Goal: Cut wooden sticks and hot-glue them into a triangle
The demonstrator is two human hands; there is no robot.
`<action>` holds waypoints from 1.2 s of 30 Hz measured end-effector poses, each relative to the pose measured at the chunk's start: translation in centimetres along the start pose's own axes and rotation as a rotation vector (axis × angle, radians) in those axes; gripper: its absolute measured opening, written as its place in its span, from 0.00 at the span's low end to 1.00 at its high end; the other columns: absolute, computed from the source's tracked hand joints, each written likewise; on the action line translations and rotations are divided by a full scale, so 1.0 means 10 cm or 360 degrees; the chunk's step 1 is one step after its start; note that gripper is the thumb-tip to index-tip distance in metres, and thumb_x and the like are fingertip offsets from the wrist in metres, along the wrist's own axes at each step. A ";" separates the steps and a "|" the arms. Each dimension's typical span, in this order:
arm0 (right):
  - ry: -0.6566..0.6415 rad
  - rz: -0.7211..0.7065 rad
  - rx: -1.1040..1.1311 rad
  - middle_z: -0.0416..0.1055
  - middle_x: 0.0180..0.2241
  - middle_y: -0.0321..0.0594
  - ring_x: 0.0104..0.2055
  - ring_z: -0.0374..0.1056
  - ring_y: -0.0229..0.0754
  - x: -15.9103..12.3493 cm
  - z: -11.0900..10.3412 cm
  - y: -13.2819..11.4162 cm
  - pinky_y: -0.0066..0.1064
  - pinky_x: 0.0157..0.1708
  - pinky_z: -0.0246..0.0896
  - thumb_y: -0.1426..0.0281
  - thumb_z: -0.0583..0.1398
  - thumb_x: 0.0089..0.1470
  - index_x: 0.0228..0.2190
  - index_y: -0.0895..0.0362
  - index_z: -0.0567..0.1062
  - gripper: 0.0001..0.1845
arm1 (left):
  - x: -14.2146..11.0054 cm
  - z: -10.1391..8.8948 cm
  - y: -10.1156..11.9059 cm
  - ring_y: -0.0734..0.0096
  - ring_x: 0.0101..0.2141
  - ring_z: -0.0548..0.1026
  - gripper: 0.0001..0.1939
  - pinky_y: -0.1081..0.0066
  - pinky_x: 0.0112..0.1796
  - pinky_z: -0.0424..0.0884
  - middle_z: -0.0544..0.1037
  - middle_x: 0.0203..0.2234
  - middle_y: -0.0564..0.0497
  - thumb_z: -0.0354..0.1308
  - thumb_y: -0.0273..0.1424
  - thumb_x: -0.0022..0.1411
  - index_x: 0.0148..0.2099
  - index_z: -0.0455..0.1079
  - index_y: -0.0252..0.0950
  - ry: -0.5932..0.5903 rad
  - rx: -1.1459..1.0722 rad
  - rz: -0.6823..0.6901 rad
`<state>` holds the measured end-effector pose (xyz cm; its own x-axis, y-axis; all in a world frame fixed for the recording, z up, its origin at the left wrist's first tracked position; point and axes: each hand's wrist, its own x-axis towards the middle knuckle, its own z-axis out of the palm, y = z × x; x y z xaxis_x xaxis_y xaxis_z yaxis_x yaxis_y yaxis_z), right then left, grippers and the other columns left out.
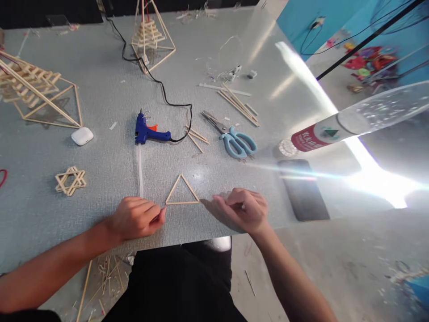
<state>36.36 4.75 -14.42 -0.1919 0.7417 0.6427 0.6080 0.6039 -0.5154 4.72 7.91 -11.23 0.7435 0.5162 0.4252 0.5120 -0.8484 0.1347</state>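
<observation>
A small triangle of thin wooden sticks [182,202] lies flat on the table, between my two hands. My left hand [139,217] rests in a loose fist on the tabletop, its thumb tip at the triangle's left corner. To the right of the triangle is my right hand [246,208], fingers curled in and thumb pointing towards it, a little apart from its right corner. Nothing nameable shows in either hand; a pale spot among the right fingers is too small to tell. Above the left hand lies a blue glue gun [145,129] with a clear glue stick [140,172] sticking out.
Blue-handled scissors [237,141] and loose sticks [239,105] lie ahead. A star of stacked sticks [70,180] and a white case [82,136] are left. Stick structures [152,36] stand behind the black cord [162,85]. A bottle [311,136] and phone [303,190] are right.
</observation>
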 end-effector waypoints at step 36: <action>-0.0462 0.0586 -0.0075 0.72 0.28 0.45 0.26 0.65 0.37 2.69 0.71 -0.26 0.29 0.26 0.59 0.45 0.48 0.65 0.32 0.60 0.71 0.31 | -0.15 -0.04 -0.03 0.74 0.17 0.58 0.18 0.66 0.23 0.51 0.62 0.15 0.58 0.55 0.22 0.62 0.22 0.56 0.39 0.0373 -0.0276 0.0649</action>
<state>24.16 25.22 0.12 -0.1604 0.9590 0.2337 0.7089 0.2766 -0.6488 3.32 7.40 -11.57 0.7415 0.1150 0.6610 0.1057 -0.9929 0.0541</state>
